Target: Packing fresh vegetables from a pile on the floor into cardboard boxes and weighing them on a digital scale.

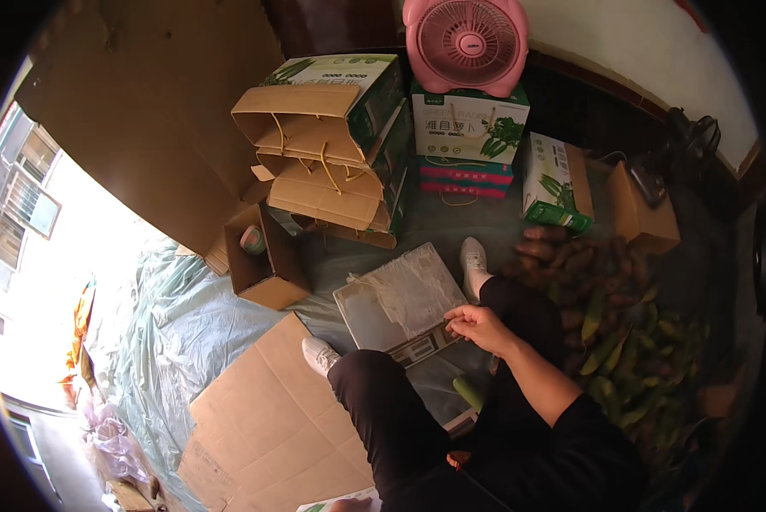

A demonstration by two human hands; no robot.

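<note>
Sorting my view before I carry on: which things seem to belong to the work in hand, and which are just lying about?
Likely in use:
flat scale, right hand at its near edge
long green vegetable, between the legs
white-and-green printed item, at the left hand, mostly out of frame

Probably just lying about:
pink fan, on a printed box
flattened cardboard
pale plastic sheeting

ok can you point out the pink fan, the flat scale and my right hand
Pink fan (471,45): head view, on the hub at the middle of its grille.
Flat scale (401,304): head view, on the middle of its film-covered plate.
Right hand (480,328): head view, on the back of the hand.
</note>
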